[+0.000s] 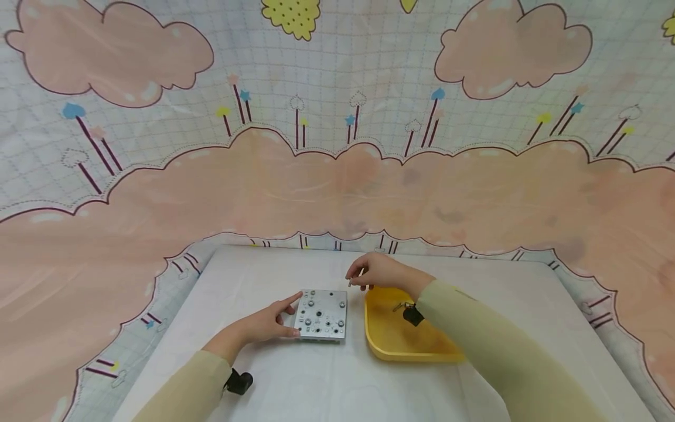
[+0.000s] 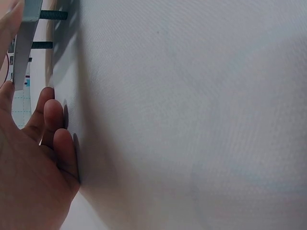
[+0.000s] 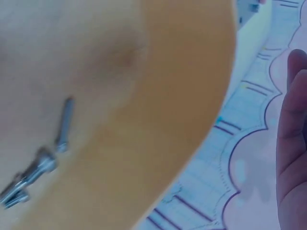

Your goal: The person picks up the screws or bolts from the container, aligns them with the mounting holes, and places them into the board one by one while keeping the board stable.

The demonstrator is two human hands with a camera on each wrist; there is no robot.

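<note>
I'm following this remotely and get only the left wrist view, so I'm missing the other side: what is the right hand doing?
Observer: The head view shows the right hand pinching a small metal piece, too small to identify.
Operator: I see only an edge of the metal plate. What is beside it?
Observer: A yellow tray sits to its right, with a gap between the two.
Operator: Does that hold anything?
Observer: Yes. The right wrist view shows a slim metal fastener lying apart from a small cluster of metal parts.
</note>
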